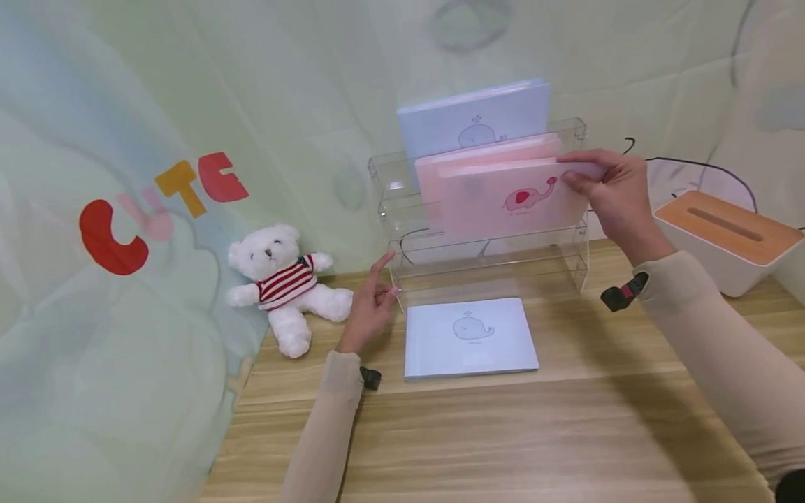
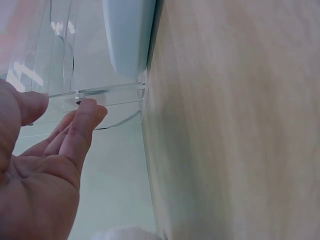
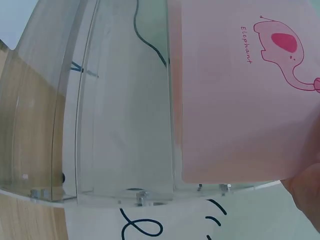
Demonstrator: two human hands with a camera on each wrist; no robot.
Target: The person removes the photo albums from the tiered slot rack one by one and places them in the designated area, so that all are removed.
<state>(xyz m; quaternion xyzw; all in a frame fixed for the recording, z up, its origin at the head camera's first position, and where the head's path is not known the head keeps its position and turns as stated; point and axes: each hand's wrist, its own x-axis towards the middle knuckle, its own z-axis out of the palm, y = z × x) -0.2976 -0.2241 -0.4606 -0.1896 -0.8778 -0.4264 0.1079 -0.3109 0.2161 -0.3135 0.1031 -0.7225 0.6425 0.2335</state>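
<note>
At a guess, I had the work more than half done. Blue whale booklets stood in the back of the clear rack, with pink booklets in front of them; I counted those as finished. My right hand pinched the front pink booklet, elephant side out, by its upper right corner, thumb in front and fingers behind. It was upright at the rack, before the other pink ones, though I could not tell whether its lower edge was seated. My left hand was at the rack's left end, index finger extended and thumb apart; I judged it was there to steady the frame, but could not tell how hard it pressed. A flat blue booklet lay on the counter in front of the rack. Settling the pink one and racking that blue one seemed, to me, what was left.
</note>
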